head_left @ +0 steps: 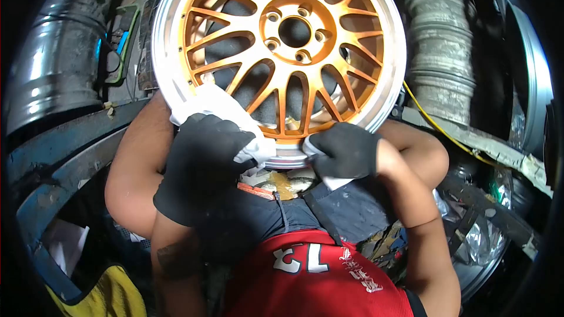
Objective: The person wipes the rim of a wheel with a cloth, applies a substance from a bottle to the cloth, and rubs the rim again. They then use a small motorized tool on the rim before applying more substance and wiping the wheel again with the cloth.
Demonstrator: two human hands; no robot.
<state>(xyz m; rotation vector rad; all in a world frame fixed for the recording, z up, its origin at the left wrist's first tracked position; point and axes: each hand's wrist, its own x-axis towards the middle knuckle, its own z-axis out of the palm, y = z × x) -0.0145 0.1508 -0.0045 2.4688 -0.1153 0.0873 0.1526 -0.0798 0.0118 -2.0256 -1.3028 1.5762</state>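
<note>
A wheel rim (308, 97) with orange-gold spokes and a polished silver lip faces me between my knees. My left hand (205, 152), in a black glove, is closed on a white cloth (214, 105) that lies against the rim's lower left lip and spoke ends. At the bottom edge of the rim, my right hand (345, 151), also black-gloved, has its fingers closed on white cloth (337, 182), part of which shows below the hand. Whether both pieces of cloth are joined cannot be seen.
Stacked metal rims (440, 41) stand at the right, with a yellow cord (435, 123) running past them. Shiny metal cylinders (59, 53) and a green-edged case (122, 44) are at the left. A yellow cloth (111, 296) lies at the lower left.
</note>
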